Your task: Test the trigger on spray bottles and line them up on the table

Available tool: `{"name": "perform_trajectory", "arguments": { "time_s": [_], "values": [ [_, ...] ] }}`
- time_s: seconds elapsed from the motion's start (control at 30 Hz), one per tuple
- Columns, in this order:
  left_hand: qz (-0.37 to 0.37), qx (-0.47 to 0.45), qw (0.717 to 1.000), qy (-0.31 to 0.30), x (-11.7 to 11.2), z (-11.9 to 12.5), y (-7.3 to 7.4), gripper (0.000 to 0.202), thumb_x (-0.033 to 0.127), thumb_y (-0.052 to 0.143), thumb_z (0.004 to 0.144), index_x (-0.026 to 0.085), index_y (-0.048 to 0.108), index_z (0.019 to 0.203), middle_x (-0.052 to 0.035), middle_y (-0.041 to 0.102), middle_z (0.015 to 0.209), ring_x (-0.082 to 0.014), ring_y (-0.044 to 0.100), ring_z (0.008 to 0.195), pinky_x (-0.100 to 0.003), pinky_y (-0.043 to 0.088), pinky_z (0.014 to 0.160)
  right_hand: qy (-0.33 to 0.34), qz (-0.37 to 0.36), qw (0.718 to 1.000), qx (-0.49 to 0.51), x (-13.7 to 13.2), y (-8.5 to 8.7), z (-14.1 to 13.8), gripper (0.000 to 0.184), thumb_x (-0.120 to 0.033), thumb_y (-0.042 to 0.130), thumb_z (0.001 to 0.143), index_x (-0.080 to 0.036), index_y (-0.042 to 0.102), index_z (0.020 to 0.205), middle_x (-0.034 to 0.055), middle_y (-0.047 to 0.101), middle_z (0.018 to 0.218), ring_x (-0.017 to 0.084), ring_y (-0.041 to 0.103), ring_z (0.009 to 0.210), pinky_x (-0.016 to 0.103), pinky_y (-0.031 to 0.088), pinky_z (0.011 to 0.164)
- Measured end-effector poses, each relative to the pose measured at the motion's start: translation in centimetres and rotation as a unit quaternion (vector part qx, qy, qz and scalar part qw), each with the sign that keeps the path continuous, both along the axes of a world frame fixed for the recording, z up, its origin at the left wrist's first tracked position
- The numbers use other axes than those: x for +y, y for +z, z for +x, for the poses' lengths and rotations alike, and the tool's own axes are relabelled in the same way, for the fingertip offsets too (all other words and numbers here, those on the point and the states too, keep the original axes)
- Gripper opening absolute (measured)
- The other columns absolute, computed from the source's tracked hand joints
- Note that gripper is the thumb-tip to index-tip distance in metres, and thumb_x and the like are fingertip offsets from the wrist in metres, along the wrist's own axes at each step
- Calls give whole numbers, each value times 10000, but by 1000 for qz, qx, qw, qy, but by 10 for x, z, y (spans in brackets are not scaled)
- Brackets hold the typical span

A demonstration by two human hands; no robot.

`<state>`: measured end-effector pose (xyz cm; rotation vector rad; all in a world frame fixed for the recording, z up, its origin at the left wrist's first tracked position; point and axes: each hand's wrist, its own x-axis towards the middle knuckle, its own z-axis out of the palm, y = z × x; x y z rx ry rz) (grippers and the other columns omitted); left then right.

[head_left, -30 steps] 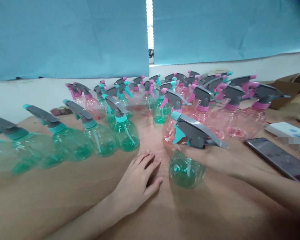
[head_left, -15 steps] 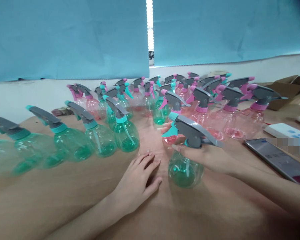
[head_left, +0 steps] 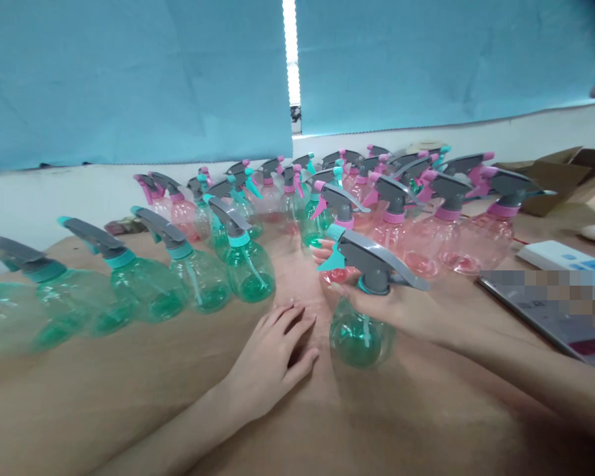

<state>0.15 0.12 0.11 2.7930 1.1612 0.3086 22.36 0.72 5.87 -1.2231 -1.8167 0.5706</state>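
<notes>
"Hands first: what is the left hand [head_left: 272, 357] doing?"

"It lies palm down on the brown table [head_left: 188, 390], holding nothing. Its fingers are a little apart, the thumb held away from them."

"And just right of that thumb?"

"A green spray bottle [head_left: 357, 340], upright. The right hand [head_left: 401, 311] has its fingers closed round it, just under the grey spray head, with the thumb on the near side and other fingertips showing past the turquoise trigger [head_left: 330, 260]."

"Are those fingertips pressing the trigger?"

"I can't tell. Nor can I tell whether the base touches the table."

"What is right of the gripping fingers?"

"A phone [head_left: 550, 330], lying flat, and a white box with blue marks [head_left: 558, 256] just past it."

"Beyond the left fingertips?"

"A row of green bottles [head_left: 203, 284] leads off to the left. Past the right hand's fingers stand pink bottles [head_left: 429, 251], close together."

"Farther out?"

"Straight ahead of both hands' fingers, a mixed group of pink and green bottles [head_left: 315, 215]; to its right, an open cardboard box [head_left: 558, 178]. Last come a white wall [head_left: 24, 195] and blue curtains [head_left: 129, 79], a bright strip [head_left: 291, 59] between them."
</notes>
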Motion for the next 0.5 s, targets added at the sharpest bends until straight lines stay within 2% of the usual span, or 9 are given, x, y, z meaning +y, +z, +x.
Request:
{"name": "perform_trajectory", "arguments": {
  "time_s": [0.17,0.27,0.33,0.43,0.5],
  "values": [
    [6,-6,1000,-2,1,-1,-1,449,372,489,962,180,467,1367,-124,473,1421,-299,363,1344,-500,321,1072,-3,-15,1000,-14,-3,3,-1,81,-300,577,808,-245,540,763,-33,602,652,157,580,613,291,492,570],
    [10,-2,1000,-3,1,0,-1,448,368,490,962,172,470,1364,-126,478,1416,-293,367,1342,-491,315,1078,-15,10,999,-37,-6,9,-2,181,-368,594,807,-244,505,710,-44,552,594,144,548,578,277,477,558],
    [12,1,1000,-4,0,0,0,449,358,495,959,167,471,1364,-127,478,1416,-293,370,1340,-485,319,1078,-17,30,998,-52,-9,13,-1,191,-389,601,807,-241,516,721,-35,561,628,142,547,593,273,477,574],
    [14,-1,1000,-4,0,0,-1,441,344,499,959,156,478,1357,-128,479,1414,-290,376,1334,-477,327,1075,1,47,994,-99,-13,18,6,162,-364,604,823,-226,592,907,2,630,797,153,584,679,270,499,645],
    [16,-1,1000,-4,0,0,-1,431,341,503,959,147,493,1343,-132,478,1414,-292,373,1335,-476,328,1075,23,65,993,-101,-16,19,14,307,-389,656,791,-220,596,1041,19,652,917,169,618,753,276,517,685]
  ]
}}
